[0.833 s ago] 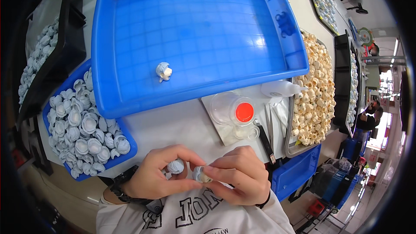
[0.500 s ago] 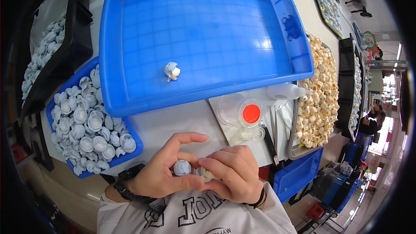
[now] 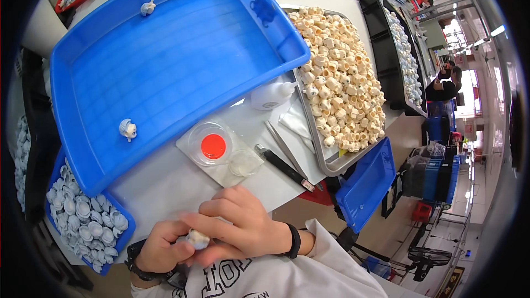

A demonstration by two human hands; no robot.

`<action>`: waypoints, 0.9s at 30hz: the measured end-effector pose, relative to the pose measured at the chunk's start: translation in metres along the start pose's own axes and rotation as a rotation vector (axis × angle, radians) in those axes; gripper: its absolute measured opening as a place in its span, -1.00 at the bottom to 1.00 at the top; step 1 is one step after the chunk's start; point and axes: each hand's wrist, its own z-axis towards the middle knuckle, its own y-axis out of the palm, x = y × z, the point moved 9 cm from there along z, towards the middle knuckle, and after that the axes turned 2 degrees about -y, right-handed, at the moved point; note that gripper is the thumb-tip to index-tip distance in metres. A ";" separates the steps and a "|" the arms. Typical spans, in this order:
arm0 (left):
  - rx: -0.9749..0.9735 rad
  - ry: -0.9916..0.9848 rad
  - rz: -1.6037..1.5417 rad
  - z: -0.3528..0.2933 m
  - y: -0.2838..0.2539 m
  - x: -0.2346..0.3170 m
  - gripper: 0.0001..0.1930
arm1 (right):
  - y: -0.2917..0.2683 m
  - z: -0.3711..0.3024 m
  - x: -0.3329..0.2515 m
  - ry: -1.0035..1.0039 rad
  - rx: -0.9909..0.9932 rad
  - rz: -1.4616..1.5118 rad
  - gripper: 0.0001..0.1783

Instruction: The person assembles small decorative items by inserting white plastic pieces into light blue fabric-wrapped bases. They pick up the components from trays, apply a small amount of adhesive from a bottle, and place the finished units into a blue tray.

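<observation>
Both my hands meet close to my chest at the table's near edge. My left hand (image 3: 160, 248) and my right hand (image 3: 237, 229) together pinch a small pale round part (image 3: 197, 239) between their fingertips. My right hand covers most of it. Just to the left lies a small blue tray (image 3: 110, 256) filled with several grey-white cup-shaped parts (image 3: 83, 218). Ahead of my hands a clear dish with a red disc (image 3: 213, 146) rests on a white sheet.
A large blue tray (image 3: 182, 55) holds two small white pieces (image 3: 128, 129). A metal tray of several cream parts (image 3: 337, 77) sits to the right, with a white squeeze bottle (image 3: 270, 95), tweezers (image 3: 287, 149) and a black pen (image 3: 281, 166). A person stands far right.
My view has swung and tilted, so the trays appear rotated. My hands stay together near my chest, and the right hand now wraps further over the small part.
</observation>
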 end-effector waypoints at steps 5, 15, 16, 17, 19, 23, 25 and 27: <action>0.188 0.449 -0.334 -0.010 -0.024 0.023 -0.37 | -0.065 -0.029 0.021 0.071 0.217 -0.115 -0.40; 0.285 0.443 -0.587 -0.009 -0.046 0.037 -0.47 | -0.162 -0.088 0.103 0.717 0.240 -0.644 -0.72; 0.262 0.470 -0.600 -0.010 -0.046 0.039 -0.50 | -0.160 -0.087 0.104 0.725 0.205 -0.657 -0.68; 0.248 0.489 -0.618 -0.010 -0.046 0.039 -0.52 | -0.159 -0.086 0.105 0.718 0.190 -0.674 -0.68; 0.217 0.521 -0.651 -0.012 -0.048 0.037 -0.55 | -0.156 -0.085 0.107 0.708 0.165 -0.709 -0.66; 0.222 0.439 -0.564 -0.010 -0.042 0.035 -0.56 | -0.158 -0.089 0.113 0.760 0.169 -0.722 -0.65; 0.299 0.429 -0.628 -0.011 -0.046 0.030 -0.54 | -0.156 -0.087 0.112 0.750 0.144 -0.735 -0.67; 0.374 0.423 -0.662 -0.013 -0.051 0.026 -0.51 | -0.159 -0.086 0.109 0.730 0.162 -0.733 -0.69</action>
